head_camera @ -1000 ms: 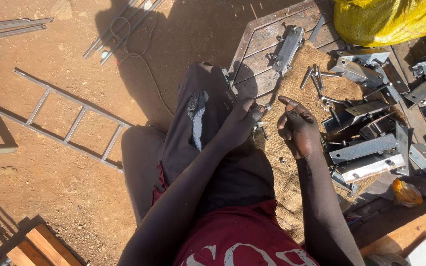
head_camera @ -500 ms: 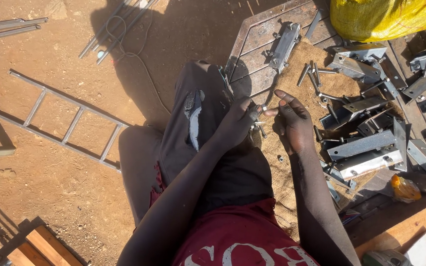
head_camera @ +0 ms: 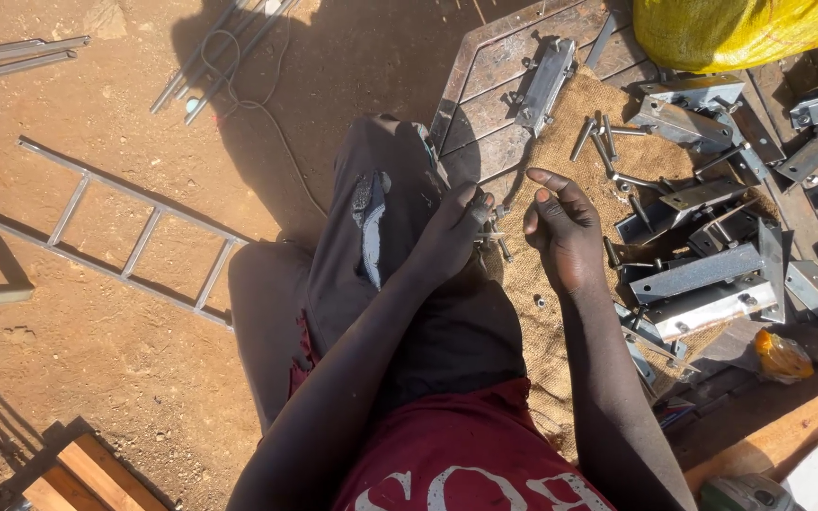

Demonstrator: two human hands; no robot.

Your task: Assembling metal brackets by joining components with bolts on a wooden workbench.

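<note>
I sit on sandy ground with my knees up. My left hand (head_camera: 454,235) pinches a small metal bolt (head_camera: 490,227) over my thigh, with another bolt (head_camera: 505,250) lying just below it on the burlap. My right hand (head_camera: 565,230) hovers close beside it, fingers curled, thumb and forefinger near the bolt; whether it grips anything I cannot tell. Both hands hang above a burlap sack (head_camera: 542,331) spread on the ground. Several loose bolts (head_camera: 600,140) lie on the sack beyond my right hand.
A heap of steel angle brackets (head_camera: 702,284) fills the right side. A metal plate with a clamp piece (head_camera: 543,83) lies ahead, a yellow bag (head_camera: 740,28) behind it. A welded ladder-like frame (head_camera: 134,237) rests left; wooden planks (head_camera: 788,426) lower right.
My view has shifted slightly. My right hand has drawn closer to the left hand, and the fingers have curled in toward the bolt.
</note>
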